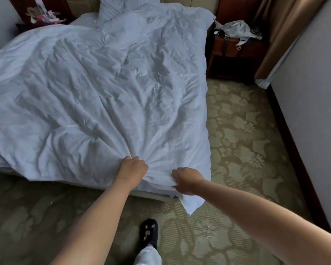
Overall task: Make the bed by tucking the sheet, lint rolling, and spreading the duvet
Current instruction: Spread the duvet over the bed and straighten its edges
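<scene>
A pale blue-white duvet (103, 88) lies crumpled across the bed, covering it from the headboard down to the foot. At the bed's near right corner my left hand (132, 168) grips a bunched fold of the duvet, with creases fanning out from it. Close beside it, my right hand (186, 180) grips the duvet's edge at the corner. A pointed corner of the cloth (192, 203) hangs below my right hand toward the floor. A pillow (118, 6) stands against the headboard. The sheet underneath is hidden, and no lint roller is in view.
A dark wooden nightstand (235, 54) with grey cloth on top stands right of the bed, next to a brown curtain (287, 25). Patterned green carpet (246, 140) runs between bed and right wall. My slippered foot (149, 234) stands near the bed's foot. Clutter (44, 14) sits far left.
</scene>
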The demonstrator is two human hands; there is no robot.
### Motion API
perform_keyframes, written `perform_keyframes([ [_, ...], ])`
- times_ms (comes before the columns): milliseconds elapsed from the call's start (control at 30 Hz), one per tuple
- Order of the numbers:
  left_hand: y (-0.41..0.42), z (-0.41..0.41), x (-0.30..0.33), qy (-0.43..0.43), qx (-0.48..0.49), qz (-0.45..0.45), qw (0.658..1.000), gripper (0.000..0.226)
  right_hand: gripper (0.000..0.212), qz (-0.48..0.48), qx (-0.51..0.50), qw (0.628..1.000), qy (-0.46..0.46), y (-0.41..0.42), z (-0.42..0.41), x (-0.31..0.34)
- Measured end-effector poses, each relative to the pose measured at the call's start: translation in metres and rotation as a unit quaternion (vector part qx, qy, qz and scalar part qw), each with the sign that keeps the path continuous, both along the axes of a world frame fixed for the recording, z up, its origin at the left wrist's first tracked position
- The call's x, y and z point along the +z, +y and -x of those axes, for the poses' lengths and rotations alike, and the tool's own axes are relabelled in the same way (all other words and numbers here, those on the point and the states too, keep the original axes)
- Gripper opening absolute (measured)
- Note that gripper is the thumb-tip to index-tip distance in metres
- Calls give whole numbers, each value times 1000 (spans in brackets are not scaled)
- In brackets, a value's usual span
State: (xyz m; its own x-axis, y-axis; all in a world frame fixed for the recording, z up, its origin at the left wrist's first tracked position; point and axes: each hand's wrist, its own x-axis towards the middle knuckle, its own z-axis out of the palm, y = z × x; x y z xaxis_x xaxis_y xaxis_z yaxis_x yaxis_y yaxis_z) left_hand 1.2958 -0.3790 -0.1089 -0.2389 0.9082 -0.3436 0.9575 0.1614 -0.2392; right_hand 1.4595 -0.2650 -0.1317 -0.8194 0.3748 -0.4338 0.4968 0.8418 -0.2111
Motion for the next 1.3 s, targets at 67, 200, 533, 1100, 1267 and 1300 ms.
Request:
perform_keyframes([
  [67,0,2,9,2,-3,-61,998,21,11,-18,-18,998,49,8,6,11],
  [200,8,18,31,0,-25,-238,971,37,16,-38,-89,971,220,23,10,36],
  [533,-12,2,-45,-147,72,43,986,33,40,19,70,994,-87,-5,0,-22],
  [1100,-5,67,-109,-294,144,192,925,53,63,98,111,962,-230,4,54,-70],
  [1267,12,134,-89,-149,142,71,976,56,59,88,54,981,-163,29,109,-61],
  [1300,11,149,-89,-138,158,105,972,58,59,86,49,983,-154,33,121,-59],
])
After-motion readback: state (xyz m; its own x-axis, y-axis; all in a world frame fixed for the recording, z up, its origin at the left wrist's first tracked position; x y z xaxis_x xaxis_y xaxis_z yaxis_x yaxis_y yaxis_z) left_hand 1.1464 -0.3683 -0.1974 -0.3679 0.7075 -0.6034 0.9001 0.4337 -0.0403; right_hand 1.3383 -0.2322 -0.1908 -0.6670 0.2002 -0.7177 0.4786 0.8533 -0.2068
